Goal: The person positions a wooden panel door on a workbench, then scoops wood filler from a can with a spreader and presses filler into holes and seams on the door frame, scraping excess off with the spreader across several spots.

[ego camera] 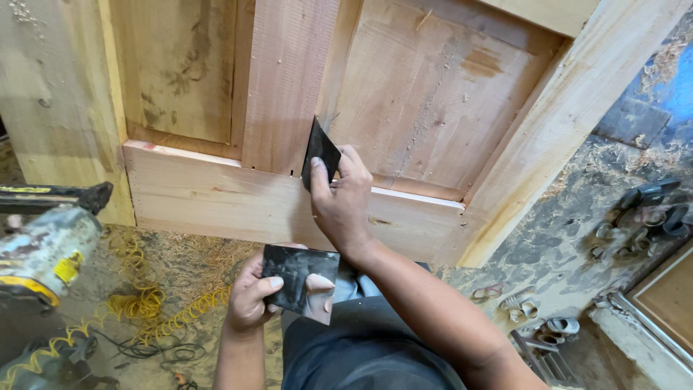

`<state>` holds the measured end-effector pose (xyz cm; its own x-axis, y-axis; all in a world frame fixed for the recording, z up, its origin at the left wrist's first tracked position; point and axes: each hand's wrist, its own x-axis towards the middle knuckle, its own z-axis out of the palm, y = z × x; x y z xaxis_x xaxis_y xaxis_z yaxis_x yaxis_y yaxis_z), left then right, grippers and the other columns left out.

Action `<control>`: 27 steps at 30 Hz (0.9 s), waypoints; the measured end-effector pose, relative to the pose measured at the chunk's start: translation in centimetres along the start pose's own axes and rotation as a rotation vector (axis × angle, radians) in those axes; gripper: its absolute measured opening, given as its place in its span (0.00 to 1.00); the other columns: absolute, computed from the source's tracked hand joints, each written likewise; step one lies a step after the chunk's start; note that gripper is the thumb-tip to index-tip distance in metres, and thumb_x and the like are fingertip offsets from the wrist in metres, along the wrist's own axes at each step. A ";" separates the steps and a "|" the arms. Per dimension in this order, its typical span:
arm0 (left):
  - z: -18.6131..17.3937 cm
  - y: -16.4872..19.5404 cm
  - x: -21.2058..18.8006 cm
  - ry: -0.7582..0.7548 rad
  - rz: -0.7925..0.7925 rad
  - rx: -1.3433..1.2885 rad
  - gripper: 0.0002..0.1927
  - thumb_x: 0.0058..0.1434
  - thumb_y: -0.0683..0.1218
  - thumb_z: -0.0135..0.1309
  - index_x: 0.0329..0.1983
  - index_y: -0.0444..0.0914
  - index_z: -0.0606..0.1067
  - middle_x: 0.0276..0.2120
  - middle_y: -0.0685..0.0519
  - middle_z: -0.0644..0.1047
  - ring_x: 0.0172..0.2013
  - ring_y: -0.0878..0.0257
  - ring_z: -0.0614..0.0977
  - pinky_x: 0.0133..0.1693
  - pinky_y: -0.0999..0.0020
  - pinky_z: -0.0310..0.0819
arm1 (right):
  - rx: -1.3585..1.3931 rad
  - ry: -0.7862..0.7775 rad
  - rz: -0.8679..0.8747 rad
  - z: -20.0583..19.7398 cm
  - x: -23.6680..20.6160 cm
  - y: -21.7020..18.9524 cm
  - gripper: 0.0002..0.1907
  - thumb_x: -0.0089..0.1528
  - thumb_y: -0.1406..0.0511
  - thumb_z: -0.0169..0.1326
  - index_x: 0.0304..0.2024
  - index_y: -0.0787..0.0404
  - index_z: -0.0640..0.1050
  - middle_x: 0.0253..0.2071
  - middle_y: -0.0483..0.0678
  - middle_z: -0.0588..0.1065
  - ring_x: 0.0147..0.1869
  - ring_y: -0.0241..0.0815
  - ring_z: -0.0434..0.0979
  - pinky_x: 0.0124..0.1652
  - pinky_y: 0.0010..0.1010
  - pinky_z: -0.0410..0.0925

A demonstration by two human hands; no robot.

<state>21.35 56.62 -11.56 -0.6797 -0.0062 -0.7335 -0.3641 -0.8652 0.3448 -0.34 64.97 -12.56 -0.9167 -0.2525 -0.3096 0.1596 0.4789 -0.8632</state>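
A thin, dark, flat scraper blade (320, 150) stands on edge against the pale, rough-sawn wooden door (433, 94), its lower corner at the joint where the upright middle stile meets the bottom rail. The right hand (341, 202) is closed around it, thumb pressed on the near face and fingers curled behind. Lower down, the left hand (253, 292) grips a second dark plate (299, 278), squarish, glossy and smeared, with the fingers wrapped over its left edge and the thumb lying across its underside. The door is framed in raw timber with recessed panels, stained in patches and scored with saw marks; its bottom rail ends in a clean straight edge above the floor (188, 263), which is strewn with sawdust. A coiled yellow hose (144, 300) lies on the left near a worn power tool (43, 245). On the right, metal clips (520, 307) are scattered over dark, mottled ground, leaving open room beside the forearm.
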 end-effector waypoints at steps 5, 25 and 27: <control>-0.7 0.8 -0.5 0.078 0.039 -0.023 0.26 0.57 0.40 0.48 0.58 0.22 0.70 0.34 0.45 0.81 0.15 0.73 0.67 0.17 0.79 0.59 | 0.011 0.033 -0.005 0.1 -0.6 -1.1 0.05 0.64 0.71 0.54 0.41 0.68 0.78 0.36 0.54 0.74 0.37 0.47 0.77 0.37 0.35 0.70; 15.8 2.0 9.0 0.066 0.085 -0.215 0.13 0.62 0.37 0.43 0.50 0.35 0.70 0.31 0.53 0.76 0.18 0.73 0.68 0.17 0.78 0.60 | -0.227 0.456 -0.319 -13.6 -10.0 -4.6 0.08 0.67 0.74 0.54 0.49 0.73 0.78 0.48 0.53 0.76 0.49 0.43 0.78 0.50 0.27 0.70; 16.9 1.8 9.3 0.015 0.054 -0.212 0.11 0.63 0.37 0.43 0.48 0.35 0.70 0.31 0.53 0.76 0.18 0.73 0.68 0.18 0.77 0.60 | -0.274 0.496 -0.344 -14.9 -10.3 -4.6 0.09 0.67 0.74 0.54 0.49 0.74 0.78 0.48 0.54 0.77 0.47 0.44 0.78 0.48 0.27 0.70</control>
<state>3.56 63.47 -7.85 -0.6844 -0.0620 -0.7265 -0.1841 -0.9494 0.2545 2.93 77.93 0.61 -0.9693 -0.0438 0.2421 -0.2111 0.6533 -0.7271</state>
